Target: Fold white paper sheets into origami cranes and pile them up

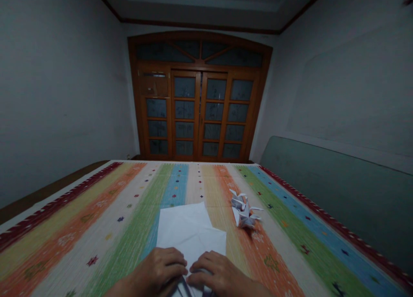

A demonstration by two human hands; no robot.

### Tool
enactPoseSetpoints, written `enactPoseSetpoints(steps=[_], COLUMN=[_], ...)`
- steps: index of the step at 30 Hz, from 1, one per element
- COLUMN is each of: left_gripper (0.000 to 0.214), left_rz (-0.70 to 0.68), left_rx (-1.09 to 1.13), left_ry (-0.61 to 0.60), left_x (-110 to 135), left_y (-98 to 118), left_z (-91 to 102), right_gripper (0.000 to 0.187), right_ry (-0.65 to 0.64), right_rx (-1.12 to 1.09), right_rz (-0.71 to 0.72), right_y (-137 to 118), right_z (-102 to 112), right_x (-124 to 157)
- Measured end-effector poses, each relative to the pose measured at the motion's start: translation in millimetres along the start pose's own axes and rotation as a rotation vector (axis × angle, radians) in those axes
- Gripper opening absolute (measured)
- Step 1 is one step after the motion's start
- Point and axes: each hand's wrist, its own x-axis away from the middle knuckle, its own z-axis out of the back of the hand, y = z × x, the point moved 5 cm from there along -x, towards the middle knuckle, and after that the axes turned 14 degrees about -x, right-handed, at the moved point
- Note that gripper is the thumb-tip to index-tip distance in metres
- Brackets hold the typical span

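My left hand [163, 267] and my right hand [214, 271] are close together at the bottom middle of the head view. Their fingers are curled down onto a small piece of folded paper [185, 287], which is partly covered by the hands and cut off by the lower edge. White paper sheets [183, 224] lie flat just beyond and under the fingers, one corner turned to the right. To the right of the sheets sits a small cluster of folded paper cranes [245, 211], touched by neither hand.
A striped, multicoloured cloth [122, 219] covers the table. Along its right side stands a grey-green panel [329, 189], like a headboard or bench back. Wooden doors with glass panes [200, 112] rise beyond the far edge, between pale walls.
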Motion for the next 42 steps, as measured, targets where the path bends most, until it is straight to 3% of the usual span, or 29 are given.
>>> enactPoseSetpoints(steps=[10,16,20,26,31,33,36,39,42], left_gripper=[0.028,0.022,0.018,0.023,0.052,0.061,0.055,0.04,0.034], left_rz=[0.051,0.213,0.272,0.202,0.369,0.449,0.531,0.567,0.591], left_rx=[0.07,0.202,0.286,0.361,0.298,0.282,0.316,0.411,0.461], left_ry=[0.059,0.117,0.151,0.198,0.12,0.121,0.135,0.15,0.168], left_x=[0,4,6,10,18,20,19,15,14], left_y=[-3,-12,-14,-8,-20,-26,-30,-31,-32], left_z=[-2.4,-6.2,-7.4,-2.1,-20.8,-28.8,-36.3,-39.5,-40.4], right_gripper=[0.02,0.027,0.029,0.03,0.028,0.025,0.018,0.023,0.035], right_ry=[0.033,0.018,0.041,0.181,0.421,0.535,0.752,0.761,0.746], right_rx=[0.073,-0.024,-0.018,-0.034,-0.183,-0.209,-0.062,-0.146,-0.38], right_rz=[0.096,-0.029,-0.04,0.021,0.013,-0.039,-0.187,-0.371,-0.498], right_y=[-2,0,2,-1,-6,-4,5,19,26], right_z=[-2,3,3,14,31,31,26,14,13], right_x=[-1,-2,1,2,-1,3,20,31,31])
